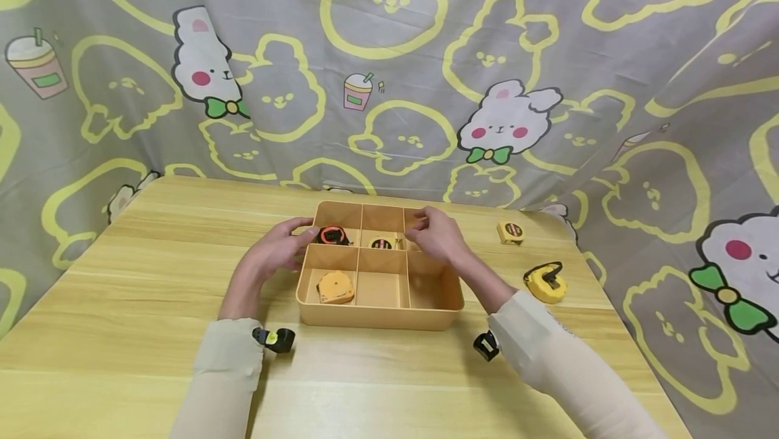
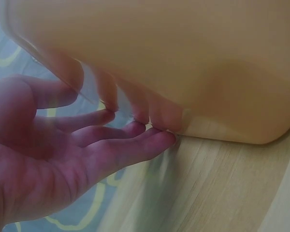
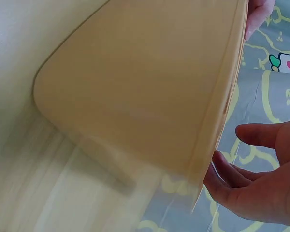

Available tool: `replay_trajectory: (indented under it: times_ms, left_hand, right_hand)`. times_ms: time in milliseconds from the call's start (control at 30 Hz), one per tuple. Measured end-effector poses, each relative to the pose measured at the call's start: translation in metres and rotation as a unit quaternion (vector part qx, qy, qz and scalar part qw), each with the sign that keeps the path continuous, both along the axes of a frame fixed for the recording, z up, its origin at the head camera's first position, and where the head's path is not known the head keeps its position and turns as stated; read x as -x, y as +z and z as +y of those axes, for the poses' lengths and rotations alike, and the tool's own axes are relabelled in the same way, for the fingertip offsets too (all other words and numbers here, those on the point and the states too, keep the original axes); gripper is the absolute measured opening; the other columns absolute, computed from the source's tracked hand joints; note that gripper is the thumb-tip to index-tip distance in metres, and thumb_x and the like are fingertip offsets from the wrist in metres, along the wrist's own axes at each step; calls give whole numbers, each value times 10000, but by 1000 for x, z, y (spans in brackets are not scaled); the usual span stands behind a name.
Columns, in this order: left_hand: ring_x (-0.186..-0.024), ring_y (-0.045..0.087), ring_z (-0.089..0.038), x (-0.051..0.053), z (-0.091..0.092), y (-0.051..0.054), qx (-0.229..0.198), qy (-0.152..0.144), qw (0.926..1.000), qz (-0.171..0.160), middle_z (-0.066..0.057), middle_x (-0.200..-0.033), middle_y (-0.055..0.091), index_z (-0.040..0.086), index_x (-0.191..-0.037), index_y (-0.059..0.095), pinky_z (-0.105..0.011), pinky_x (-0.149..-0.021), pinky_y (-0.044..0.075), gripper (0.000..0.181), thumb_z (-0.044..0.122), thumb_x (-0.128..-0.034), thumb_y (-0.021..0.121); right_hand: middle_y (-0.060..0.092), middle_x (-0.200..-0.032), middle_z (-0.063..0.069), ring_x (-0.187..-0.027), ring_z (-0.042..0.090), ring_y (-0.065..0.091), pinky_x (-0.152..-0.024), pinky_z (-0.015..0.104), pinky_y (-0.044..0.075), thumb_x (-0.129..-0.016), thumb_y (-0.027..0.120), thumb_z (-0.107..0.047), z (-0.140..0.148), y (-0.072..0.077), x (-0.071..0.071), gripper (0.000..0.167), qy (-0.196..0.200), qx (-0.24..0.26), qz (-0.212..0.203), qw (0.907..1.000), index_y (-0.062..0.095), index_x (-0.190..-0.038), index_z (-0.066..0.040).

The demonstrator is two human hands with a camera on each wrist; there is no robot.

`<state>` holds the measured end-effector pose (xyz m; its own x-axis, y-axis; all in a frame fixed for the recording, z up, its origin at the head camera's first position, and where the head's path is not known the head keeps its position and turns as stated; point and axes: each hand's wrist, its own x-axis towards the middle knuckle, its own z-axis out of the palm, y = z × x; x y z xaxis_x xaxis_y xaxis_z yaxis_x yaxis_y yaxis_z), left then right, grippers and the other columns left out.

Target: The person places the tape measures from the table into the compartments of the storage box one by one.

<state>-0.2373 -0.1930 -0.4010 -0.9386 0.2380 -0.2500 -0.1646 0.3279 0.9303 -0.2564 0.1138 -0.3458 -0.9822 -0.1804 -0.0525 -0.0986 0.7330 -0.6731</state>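
Observation:
An orange-tan divided box (image 1: pixel 382 318) stands on the table, its outer walls also close up in the left wrist view (image 2: pixel 183 58) and right wrist view (image 3: pixel 135 87). My left hand (image 1: pixel 280 247) is at its left side, fingertips touching the outer wall (image 2: pixel 82 145). My right hand (image 1: pixel 439 235) is at the back right compartment, fingers by the rim, thumb apart (image 3: pixel 266 174). A black-and-red tape measure (image 1: pixel 333 236) lies back left, a yellow one (image 1: pixel 382 244) back middle, an orange-yellow one (image 1: pixel 335 287) front left. Neither hand visibly holds a tape measure.
To the right of the box on the wooden table (image 1: pixel 377 385) lie a small yellow tape measure (image 1: pixel 510 232) and a larger yellow one with a black strap (image 1: pixel 546 282). A patterned grey curtain (image 1: pixel 414 134) hangs behind the table and at both sides.

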Motion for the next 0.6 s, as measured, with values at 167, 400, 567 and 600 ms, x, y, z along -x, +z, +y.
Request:
replay_trajectory:
  times_ms: [167,400,567,600]
  left_hand:
    - [-1432,413,-456,1,0,-1,-32,11,10000,-14,-270,-1597,351,74,-1626,182,-556,-1013,518,622,319,-1103,412]
    - [-1429,420,-453,1,0,-2,-39,15,10000,0,-270,-1590,365,72,-1624,188,-552,-1007,524,622,323,-1102,415]
    - [-1429,420,-453,0,-1,-2,-33,17,10000,-1,-274,-1587,367,67,-1624,186,-551,-999,529,624,323,-1103,414]
    - [-1430,418,-453,0,-1,-2,-39,19,10000,-4,-274,-1588,365,66,-1624,185,-553,-1003,526,625,324,-1103,414]
  right_hand:
    - [718,-1191,171,-1082,320,692,-905,426,559,-944,641,-174,8,0,1,471,-66,-54,-24,10000,573,-1367,22]
    - [713,-1165,186,-1008,312,706,-847,392,573,-906,731,-195,18,2,1,520,-169,-37,23,9998,582,-1352,26]
    - [702,-1170,194,-974,314,712,-822,386,578,-892,761,-210,28,3,4,558,-192,-98,58,9997,574,-1359,31]
    - [701,-1173,196,-981,321,711,-825,394,579,-892,761,-210,30,3,4,560,-211,-104,60,9997,572,-1361,32]
